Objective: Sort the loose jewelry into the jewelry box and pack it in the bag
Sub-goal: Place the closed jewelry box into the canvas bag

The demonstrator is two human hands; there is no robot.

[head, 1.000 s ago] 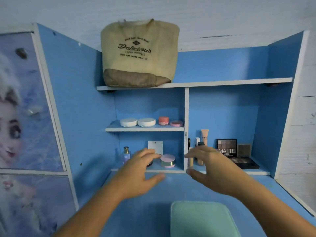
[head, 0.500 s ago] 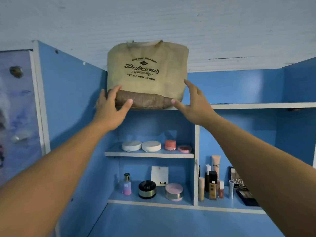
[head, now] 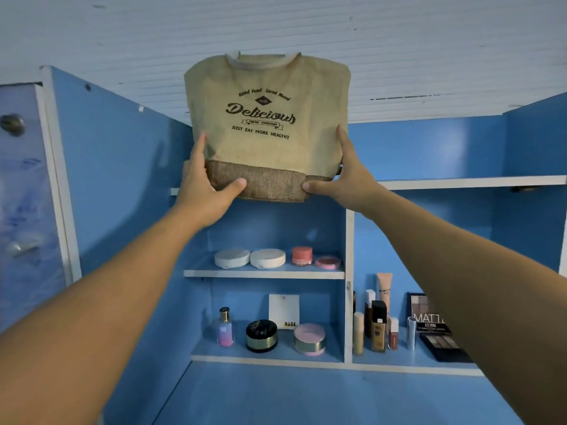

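While bag sits between them | left hand grips it | right hand grips it

Bag at top shelf, left hand, right hand flanking, compacts below

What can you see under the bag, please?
The left hand and right hand grip the bag at the top shelf; its base hides the board there. On the shelf below sit two white compacts, a pink jar and a pink compact.
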